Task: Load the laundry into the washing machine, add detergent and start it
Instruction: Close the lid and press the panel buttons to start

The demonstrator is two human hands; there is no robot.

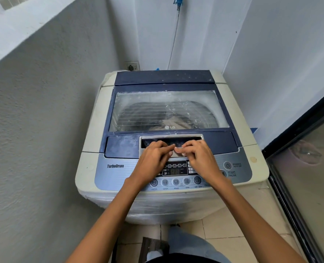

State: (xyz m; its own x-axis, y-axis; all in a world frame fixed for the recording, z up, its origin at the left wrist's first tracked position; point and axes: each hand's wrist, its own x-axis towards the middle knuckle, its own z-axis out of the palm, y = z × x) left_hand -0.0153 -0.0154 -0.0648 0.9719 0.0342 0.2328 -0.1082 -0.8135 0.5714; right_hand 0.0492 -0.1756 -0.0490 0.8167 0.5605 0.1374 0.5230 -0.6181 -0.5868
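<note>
Jeans (186,243) and two bare forearms fill the lower edge, nearest the viewer. Left hand (153,158) and right hand (197,156) meet, fingertips almost touching, on the silver handle (174,155) at the front of the closed lid (123,147) of the washing machine (93,130). The fingers of both hands are curled over the handle, grasping it. Beyond the hands, the lid's window (204,103) dimly shows dark and tan laundry (148,114) inside the drum. Beneath the wrists lies the control panel (115,175) with a row of round buttons (175,181). The POWER button (227,165) stands just right of the right hand. Far beyond the hands are a wall socket (133,66) and a hose (174,40) rising to a blue tap (178,2). Well right of the right hand is a glass door (309,177).
</note>
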